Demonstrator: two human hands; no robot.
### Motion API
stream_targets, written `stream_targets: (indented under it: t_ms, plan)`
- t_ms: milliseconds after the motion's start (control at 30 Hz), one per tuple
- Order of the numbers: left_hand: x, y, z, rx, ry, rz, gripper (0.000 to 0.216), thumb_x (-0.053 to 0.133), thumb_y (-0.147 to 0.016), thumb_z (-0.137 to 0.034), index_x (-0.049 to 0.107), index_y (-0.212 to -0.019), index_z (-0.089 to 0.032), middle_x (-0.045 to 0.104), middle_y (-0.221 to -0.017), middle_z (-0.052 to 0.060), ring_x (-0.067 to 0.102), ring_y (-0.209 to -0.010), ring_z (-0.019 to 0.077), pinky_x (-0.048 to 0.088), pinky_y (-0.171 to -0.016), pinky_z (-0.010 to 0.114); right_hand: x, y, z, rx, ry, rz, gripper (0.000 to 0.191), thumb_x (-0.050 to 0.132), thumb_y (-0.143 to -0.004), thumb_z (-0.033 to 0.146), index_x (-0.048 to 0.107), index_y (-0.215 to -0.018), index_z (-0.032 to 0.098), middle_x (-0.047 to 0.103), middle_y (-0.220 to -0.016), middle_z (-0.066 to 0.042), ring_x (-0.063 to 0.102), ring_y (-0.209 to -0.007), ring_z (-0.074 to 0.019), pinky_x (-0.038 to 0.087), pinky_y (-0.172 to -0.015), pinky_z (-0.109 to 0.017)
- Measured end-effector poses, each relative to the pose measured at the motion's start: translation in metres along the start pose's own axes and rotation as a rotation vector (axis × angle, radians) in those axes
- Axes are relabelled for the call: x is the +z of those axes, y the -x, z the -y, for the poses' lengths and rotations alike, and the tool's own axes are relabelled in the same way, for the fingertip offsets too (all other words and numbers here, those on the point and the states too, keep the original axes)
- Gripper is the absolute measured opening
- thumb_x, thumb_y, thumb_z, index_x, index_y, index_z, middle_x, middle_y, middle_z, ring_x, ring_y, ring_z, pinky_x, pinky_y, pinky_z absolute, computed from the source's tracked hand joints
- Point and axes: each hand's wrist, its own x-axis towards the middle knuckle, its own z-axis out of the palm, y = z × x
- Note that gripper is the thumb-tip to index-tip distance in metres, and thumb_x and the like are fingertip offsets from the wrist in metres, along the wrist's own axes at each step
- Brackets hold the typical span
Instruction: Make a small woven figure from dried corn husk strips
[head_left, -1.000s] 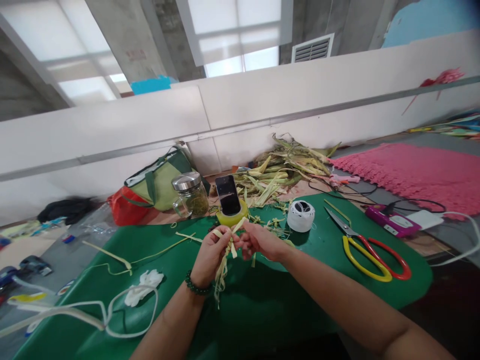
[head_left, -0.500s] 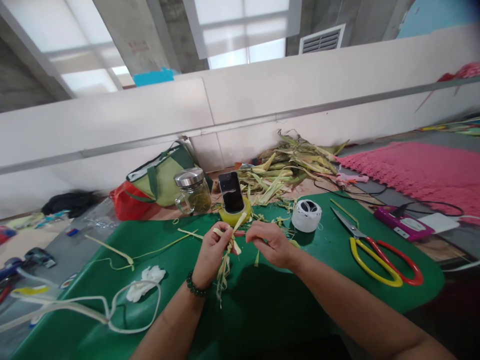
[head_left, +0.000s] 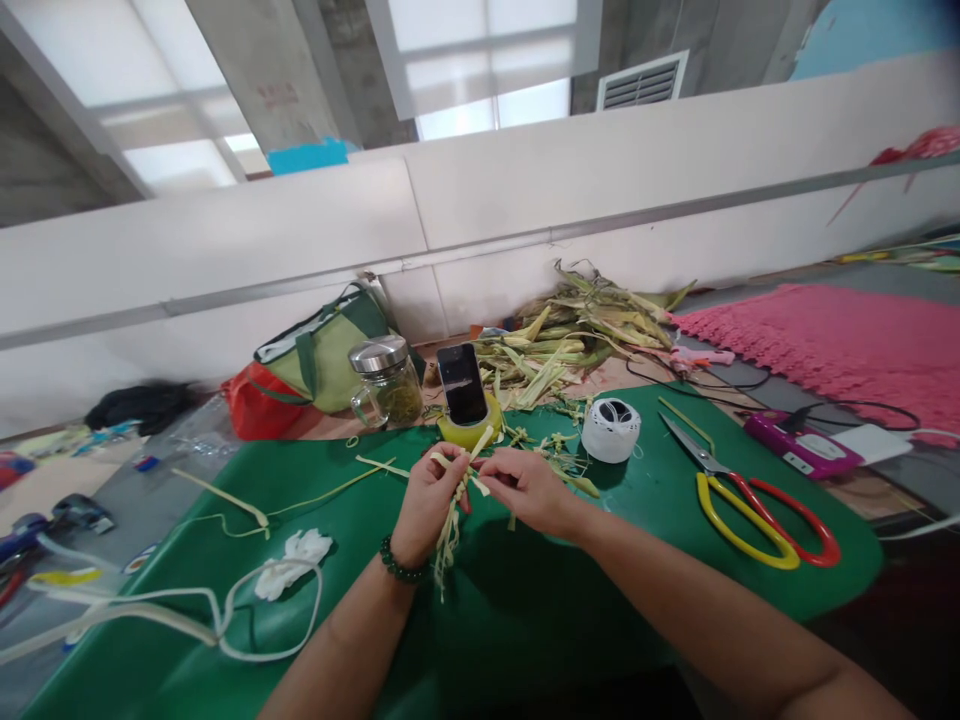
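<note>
Head view: at the centre of the frame both hands meet over a green mat (head_left: 525, 620). The left hand (head_left: 427, 495), with a dark bead bracelet (head_left: 401, 570) on its wrist, has its fingers curled tight around a bundle of pale husk strips (head_left: 448, 530), whose loose ends hang below the fist and stick up above it. The right hand (head_left: 529, 487) is just beside it, its fingers narrowed to a pinch on a strip end at the top of the bundle. Just above the hands a phone (head_left: 462, 383) stands upright in a yellow ring (head_left: 469, 432), with a lidded glass jar (head_left: 384, 383) to its left and a white thread spool (head_left: 611, 430) to its right. Scissors with yellow and red handles (head_left: 750, 500) lie on the mat at right of centre. A heap of husks (head_left: 577, 330) is piled against the wall above the spool, and a white cord (head_left: 187, 620) loops across the lower left.
</note>
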Motion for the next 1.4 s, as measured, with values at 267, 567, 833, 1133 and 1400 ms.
stream_targets:
  t_ms: [267,567,833,1133,1400]
  plan:
    - [0.005,-0.017,0.029,-0.044,-0.154,-0.049,0.035,0.071,-0.064,-0.034,0.052,-0.087,-0.015,0.053,-0.044,-0.008,0.056,-0.043,0.0119,0.04,-0.044,0.019,-0.004,-0.006,-0.009,0.169,-0.021,0.145,0.019,0.049,-0.083,0.019,0.065,-0.071,0.016,0.062,-0.072,-0.001,0.053,-0.067,-0.0129,0.037,-0.063,-0.023]
    - [-0.004,-0.028,0.057,-0.153,-0.492,-0.086,0.079,0.071,-0.066,-0.023,0.033,-0.135,-0.012,0.06,-0.101,0.01,0.05,-0.049,0.0069,0.047,-0.053,0.026,0.005,-0.013,-0.042,0.514,-0.029,0.238,0.022,0.058,-0.074,0.026,0.057,-0.056,0.013,0.044,-0.049,0.005,0.035,-0.05,-0.0081,0.027,-0.047,-0.021]
    - [-0.024,-0.018,0.024,0.316,-0.901,-0.029,0.012,0.059,-0.074,-0.01,0.067,-0.076,-0.019,0.065,-0.083,0.005,0.059,-0.085,0.0203,0.046,-0.081,0.035,0.005,-0.014,-0.05,0.564,-0.001,0.29,0.014,0.057,-0.069,0.02,0.06,-0.057,0.013,0.047,-0.05,0.005,0.038,-0.051,-0.0086,0.029,-0.049,-0.021]
    - [0.0,-0.02,0.054,0.128,-0.732,0.134,0.016,0.062,-0.063,-0.004,0.065,-0.075,-0.014,0.064,-0.069,0.0,0.058,-0.063,0.0132,0.046,-0.059,0.024,-0.001,-0.015,-0.052,0.512,-0.046,0.356,0.016,0.058,-0.07,0.021,0.06,-0.056,0.013,0.046,-0.05,0.005,0.038,-0.051,-0.0082,0.029,-0.049,-0.02]
    - [-0.001,-0.015,0.047,0.229,-0.802,0.16,0.015,0.058,-0.068,-0.006,0.063,-0.061,-0.018,0.059,-0.063,-0.001,0.054,-0.067,0.0147,0.042,-0.067,0.027,-0.01,-0.018,-0.048,0.466,-0.045,0.372,0.016,0.057,-0.071,0.023,0.066,-0.064,0.012,0.052,-0.056,0.003,0.042,-0.054,-0.009,0.031,-0.051,-0.02]
